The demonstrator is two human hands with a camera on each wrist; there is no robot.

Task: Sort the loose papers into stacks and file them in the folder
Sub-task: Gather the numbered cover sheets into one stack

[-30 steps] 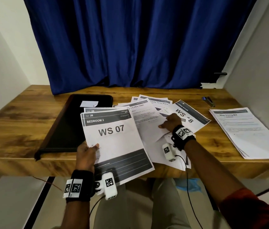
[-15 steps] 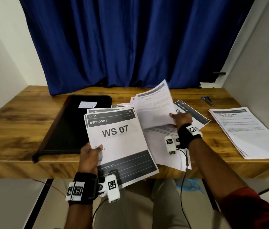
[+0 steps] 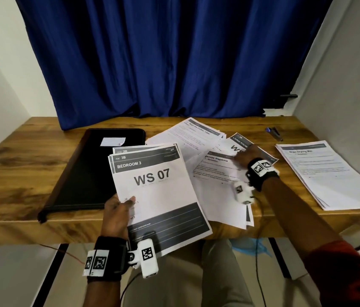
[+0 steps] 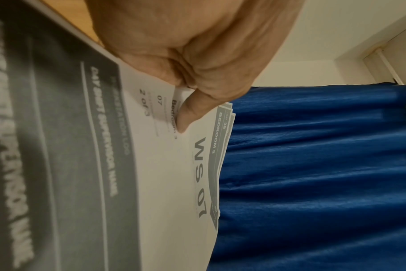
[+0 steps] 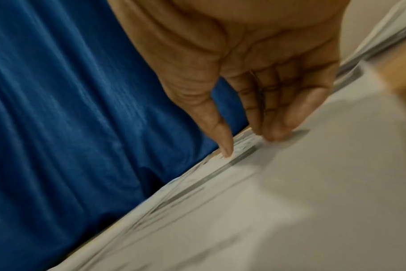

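My left hand [image 3: 119, 209] pinches a stack of sheets topped by the "WS 07" page [image 3: 152, 185], thumb on top [image 4: 188, 113], held over the table's near edge. My right hand [image 3: 244, 155] lies with straight fingers [image 5: 225, 146] on the loose papers [image 3: 214, 171] spread in the middle; an "Organize Napkins" sheet and a "Living Room" sheet [image 3: 241, 140] lie under it. The black folder [image 3: 90, 171] lies closed at the left with a small white label. A sorted stack [image 3: 329, 173] rests at the right.
The wooden table [image 3: 19, 173] ends at a blue curtain [image 3: 174, 63] behind. A pen [image 3: 274, 132] lies at the back right. White walls close both sides. My knees are under the near edge.
My right hand had lifted a sheet off the pile; that sheet now lies flipped back toward the curtain, and the hand is down on the papers. The left hand's stack stays put.
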